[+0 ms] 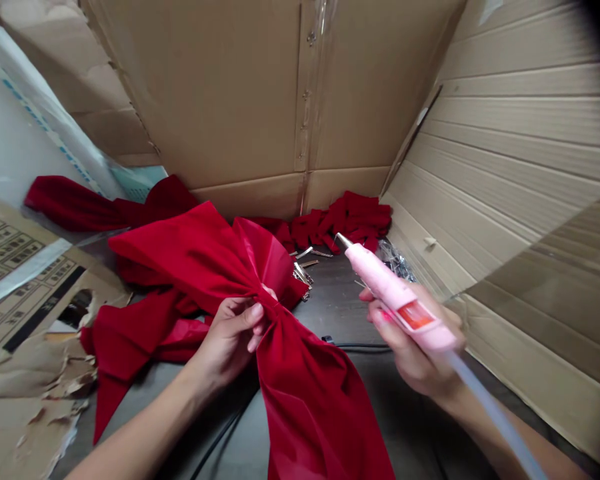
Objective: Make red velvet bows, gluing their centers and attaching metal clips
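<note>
Left hand [230,340] pinching red velvet bow [195,257] at gathered center; right hand [410,353] gripping pink glue gun [395,293].

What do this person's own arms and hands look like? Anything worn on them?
The left forearm and right forearm are bare, with no sleeves in view. The left hand and right hand wear no gloves, and no rings or watch show. The right hand's fingers seem to have pink-painted nails.
</note>
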The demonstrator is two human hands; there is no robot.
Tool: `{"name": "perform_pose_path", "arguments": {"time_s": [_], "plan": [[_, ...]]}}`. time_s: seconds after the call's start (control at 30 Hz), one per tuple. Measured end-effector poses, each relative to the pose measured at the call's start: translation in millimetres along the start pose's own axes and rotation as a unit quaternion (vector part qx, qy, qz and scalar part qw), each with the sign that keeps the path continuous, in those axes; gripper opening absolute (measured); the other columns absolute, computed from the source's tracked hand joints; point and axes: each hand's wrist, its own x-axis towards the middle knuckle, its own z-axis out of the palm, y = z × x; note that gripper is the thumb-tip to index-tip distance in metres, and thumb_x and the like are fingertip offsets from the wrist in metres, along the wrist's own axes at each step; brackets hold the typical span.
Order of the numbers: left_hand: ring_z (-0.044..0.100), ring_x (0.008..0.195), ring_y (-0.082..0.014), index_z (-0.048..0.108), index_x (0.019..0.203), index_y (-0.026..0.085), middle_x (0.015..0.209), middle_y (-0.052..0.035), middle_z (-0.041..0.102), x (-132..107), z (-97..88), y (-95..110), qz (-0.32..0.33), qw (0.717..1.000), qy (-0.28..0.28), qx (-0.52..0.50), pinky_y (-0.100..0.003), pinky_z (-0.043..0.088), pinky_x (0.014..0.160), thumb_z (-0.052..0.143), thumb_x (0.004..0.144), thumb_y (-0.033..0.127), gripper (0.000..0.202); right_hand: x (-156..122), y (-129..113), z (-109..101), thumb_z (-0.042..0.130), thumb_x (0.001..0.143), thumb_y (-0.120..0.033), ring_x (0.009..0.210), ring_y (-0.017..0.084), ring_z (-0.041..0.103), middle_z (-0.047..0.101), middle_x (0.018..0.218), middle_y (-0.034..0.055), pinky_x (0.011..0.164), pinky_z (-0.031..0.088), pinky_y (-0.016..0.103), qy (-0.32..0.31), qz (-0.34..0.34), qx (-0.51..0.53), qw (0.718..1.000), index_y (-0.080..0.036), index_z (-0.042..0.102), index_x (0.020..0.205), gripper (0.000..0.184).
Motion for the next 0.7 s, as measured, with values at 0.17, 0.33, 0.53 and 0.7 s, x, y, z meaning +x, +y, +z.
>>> {"name": "perform_pose_path", "arguments": {"time_s": [0.17,0.33,0.53,0.7], "plan": [[0.027,0.033,0.0003,0.071,0.082,0.011,0.04,0.0067,0.046,0,-0.1,0,-0.003,1.0,-0.013,0.012,-0.014,0.024,0.042,0.077,0.071,0.023,0.018,18,8,3,0.05,0.091,-0.021,0.08,0.023,0.06,0.059,0.098,0.0115,0.069,0.047,0.034,-0.025,-0.06,-0.18,0.981,-0.016,0.046,0.115,0.025],[0.03,0.036,0.0002,0.065,0.068,0.01,0.041,0.0066,0.044,1,3.6,1,0.001,1.0,-0.006,-0.006,-0.013,0.028,0.045,0.078,0.069,0.02,0.017,22,21,3,0.044,0.087,-0.017,0.086,0.027,0.059,0.056,0.099,0.0132,0.069,0.045,0.035,-0.099,-0.005,-0.262,0.96,-0.015,0.042,0.11,0.024],[0.037,0.04,-0.0018,0.062,0.065,0.011,0.049,0.0042,0.05,3,3.1,3,0.013,0.999,0.042,-0.012,-0.015,0.03,0.045,0.075,0.068,0.017,0.015,26,28,0,0.042,0.081,-0.006,0.09,0.027,0.055,0.053,0.098,0.0121,0.071,0.041,0.034,-0.165,0.066,-0.374,0.91,-0.016,0.043,0.1,0.021],[0.038,0.039,-0.0026,0.062,0.059,0.011,0.049,0.0015,0.055,2,3.7,4,0.008,0.998,0.057,0.006,-0.016,0.03,0.044,0.073,0.066,0.017,0.015,23,31,-2,0.046,0.078,-0.001,0.087,0.027,0.055,0.054,0.098,0.0144,0.068,0.037,0.033,-0.279,0.132,-0.446,0.84,-0.014,0.047,0.095,0.021]]}}
